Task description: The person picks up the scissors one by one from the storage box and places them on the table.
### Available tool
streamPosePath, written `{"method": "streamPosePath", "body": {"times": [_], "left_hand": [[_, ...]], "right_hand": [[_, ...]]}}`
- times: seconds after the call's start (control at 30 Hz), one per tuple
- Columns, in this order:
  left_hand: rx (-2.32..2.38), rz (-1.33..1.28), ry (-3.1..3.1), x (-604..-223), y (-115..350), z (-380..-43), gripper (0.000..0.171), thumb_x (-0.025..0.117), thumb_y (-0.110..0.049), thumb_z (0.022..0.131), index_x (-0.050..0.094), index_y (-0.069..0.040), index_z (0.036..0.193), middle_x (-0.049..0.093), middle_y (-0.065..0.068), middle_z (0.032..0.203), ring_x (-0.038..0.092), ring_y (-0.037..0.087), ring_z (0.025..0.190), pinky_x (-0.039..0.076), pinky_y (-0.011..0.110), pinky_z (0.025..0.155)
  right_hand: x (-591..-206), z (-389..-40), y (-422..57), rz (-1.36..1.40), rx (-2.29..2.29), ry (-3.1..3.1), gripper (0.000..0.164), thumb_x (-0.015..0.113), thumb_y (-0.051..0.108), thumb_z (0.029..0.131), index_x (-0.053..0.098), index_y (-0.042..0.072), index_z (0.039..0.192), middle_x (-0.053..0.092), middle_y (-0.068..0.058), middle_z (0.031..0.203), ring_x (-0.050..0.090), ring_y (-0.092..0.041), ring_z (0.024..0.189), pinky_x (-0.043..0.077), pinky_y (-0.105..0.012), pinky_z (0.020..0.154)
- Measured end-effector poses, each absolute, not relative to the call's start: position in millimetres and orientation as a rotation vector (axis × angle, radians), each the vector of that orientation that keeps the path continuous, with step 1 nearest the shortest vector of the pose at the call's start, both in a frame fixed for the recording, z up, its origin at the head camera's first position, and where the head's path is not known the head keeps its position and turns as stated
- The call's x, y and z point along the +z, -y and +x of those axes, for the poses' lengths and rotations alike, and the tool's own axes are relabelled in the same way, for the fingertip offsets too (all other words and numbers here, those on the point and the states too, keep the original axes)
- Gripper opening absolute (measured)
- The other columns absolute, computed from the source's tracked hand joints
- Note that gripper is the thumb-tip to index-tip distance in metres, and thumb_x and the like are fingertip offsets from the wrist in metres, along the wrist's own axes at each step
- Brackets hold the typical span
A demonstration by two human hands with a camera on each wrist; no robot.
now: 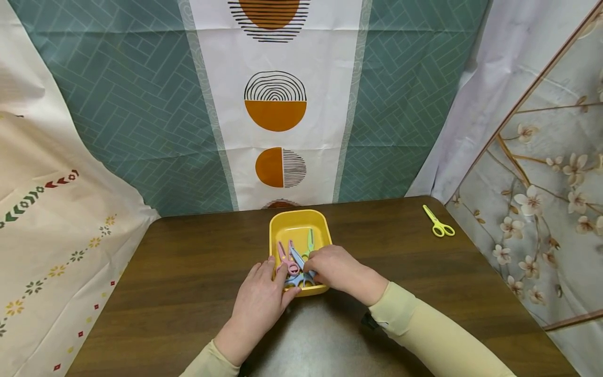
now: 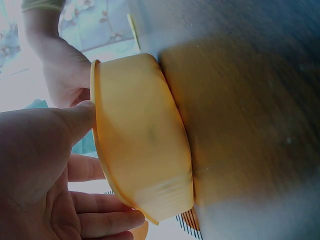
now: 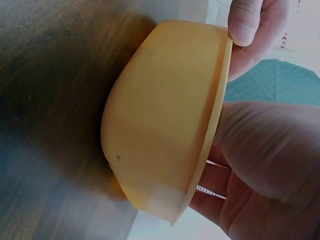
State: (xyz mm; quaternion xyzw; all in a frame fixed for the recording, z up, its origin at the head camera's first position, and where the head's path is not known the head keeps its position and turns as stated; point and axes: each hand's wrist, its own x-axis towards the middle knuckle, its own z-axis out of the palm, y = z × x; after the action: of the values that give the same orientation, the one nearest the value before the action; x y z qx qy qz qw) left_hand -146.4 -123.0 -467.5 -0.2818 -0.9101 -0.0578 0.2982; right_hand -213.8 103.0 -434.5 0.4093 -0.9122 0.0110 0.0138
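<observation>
A yellow plastic bin (image 1: 299, 213) on the table holds several small scissors. My left hand (image 1: 260, 294) rests on its near left corner, fingers fairly straight, with the thumb against the near rim in the left wrist view. One finger reaches inside, near the pink scissors (image 1: 288, 260). From the right, my right hand (image 1: 336, 269) reaches into the bin and grips blue scissors (image 1: 297, 256) with curled fingers; its fingertips are partly hidden. Beneath lie other blue scissors handles (image 1: 294, 281). Green scissors (image 1: 310, 241) lean towards the bin's far right.
Yellow-green scissors (image 1: 438, 222) lie alone at the far right of the brown wooden table (image 1: 202, 262). Patterned curtains (image 1: 278, 104) hang behind the table and along both sides.
</observation>
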Motion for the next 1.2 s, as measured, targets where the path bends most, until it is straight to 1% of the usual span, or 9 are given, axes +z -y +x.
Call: {"method": "streamPosePath", "body": {"times": [0.2,0.47,0.7,0.77,0.83,0.93,1.03,1.1,1.2], "left_hand": [[-0.149,-0.744,2.444,-469.1,123.1,-146.4,0.064,0.089,-0.050,0.093,0.074,0.002,0.127,0.073,0.031,0.120,0.075,0.042,0.109,0.058,0.055,0.105],[-0.154,-0.746,2.411,-470.1,122.8,-146.9,0.064,0.091,-0.049,0.090,0.074,0.002,0.125,0.073,0.032,0.118,0.075,0.043,0.108,0.059,0.056,0.103],[-0.146,-0.739,2.442,-470.6,122.8,-147.9,0.064,0.088,-0.050,0.093,0.074,0.002,0.126,0.072,0.030,0.119,0.073,0.045,0.106,0.057,0.056,0.105],[-0.140,-0.739,2.446,-470.7,123.2,-147.9,0.064,0.088,-0.051,0.093,0.074,0.002,0.126,0.072,0.030,0.120,0.074,0.044,0.108,0.057,0.056,0.105],[-0.132,-0.742,2.448,-470.1,123.2,-147.5,0.064,0.087,-0.052,0.094,0.074,0.002,0.126,0.072,0.030,0.121,0.074,0.043,0.109,0.057,0.055,0.106],[-0.125,-0.746,2.445,-469.2,123.2,-147.3,0.063,0.086,-0.052,0.095,0.075,0.002,0.126,0.072,0.030,0.121,0.074,0.042,0.111,0.057,0.055,0.106],[-0.121,-0.743,2.433,-469.3,123.8,-147.3,0.063,0.086,-0.052,0.094,0.075,0.002,0.126,0.073,0.029,0.120,0.074,0.041,0.111,0.057,0.054,0.106],[-0.125,-0.740,2.434,-469.2,124.0,-147.2,0.062,0.086,-0.052,0.094,0.075,0.001,0.125,0.073,0.030,0.120,0.075,0.042,0.111,0.057,0.054,0.105],[-0.120,-0.743,2.445,-469.0,124.0,-147.0,0.061,0.085,-0.052,0.096,0.076,0.001,0.126,0.073,0.030,0.122,0.075,0.042,0.112,0.057,0.055,0.106]], "right_hand": [[-435.3,-215.9,-100.0,1.266,0.030,2.864,0.030,0.097,0.031,0.087,0.087,0.019,0.112,0.073,0.005,0.095,0.064,-0.012,0.080,0.061,-0.035,0.083],[-434.4,-218.5,-95.9,1.221,-0.036,2.917,0.040,0.098,0.030,0.086,0.085,0.021,0.123,0.068,0.004,0.095,0.057,-0.012,0.078,0.058,-0.033,0.075],[-436.9,-222.1,-94.7,1.158,-0.090,2.943,0.044,0.096,0.028,0.089,0.083,0.021,0.130,0.065,0.000,0.095,0.051,-0.015,0.074,0.054,-0.032,0.071],[-437.0,-222.1,-95.2,1.164,-0.113,2.931,0.044,0.095,0.030,0.091,0.082,0.020,0.132,0.066,-0.001,0.096,0.053,-0.016,0.076,0.055,-0.034,0.073],[-436.5,-221.6,-96.7,1.172,-0.124,2.918,0.044,0.092,0.034,0.093,0.081,0.019,0.133,0.068,-0.001,0.099,0.058,-0.018,0.081,0.056,-0.036,0.080],[-434.8,-220.7,-98.7,1.192,-0.124,2.917,0.046,0.089,0.039,0.096,0.079,0.018,0.136,0.073,-0.001,0.109,0.068,-0.021,0.099,0.055,-0.043,0.099],[-432.2,-220.5,-98.4,1.213,-0.114,2.925,0.048,0.091,0.039,0.094,0.080,0.019,0.135,0.077,0.000,0.119,0.071,-0.022,0.116,0.049,-0.050,0.113],[-431.2,-220.9,-97.3,1.222,-0.114,2.924,0.047,0.094,0.038,0.091,0.081,0.019,0.133,0.078,0.000,0.120,0.072,-0.022,0.118,0.048,-0.053,0.115],[-431.0,-222.1,-95.4,1.220,-0.134,2.922,0.045,0.096,0.031,0.089,0.082,0.020,0.130,0.077,0.001,0.116,0.071,-0.021,0.113,0.052,-0.050,0.110]]}}
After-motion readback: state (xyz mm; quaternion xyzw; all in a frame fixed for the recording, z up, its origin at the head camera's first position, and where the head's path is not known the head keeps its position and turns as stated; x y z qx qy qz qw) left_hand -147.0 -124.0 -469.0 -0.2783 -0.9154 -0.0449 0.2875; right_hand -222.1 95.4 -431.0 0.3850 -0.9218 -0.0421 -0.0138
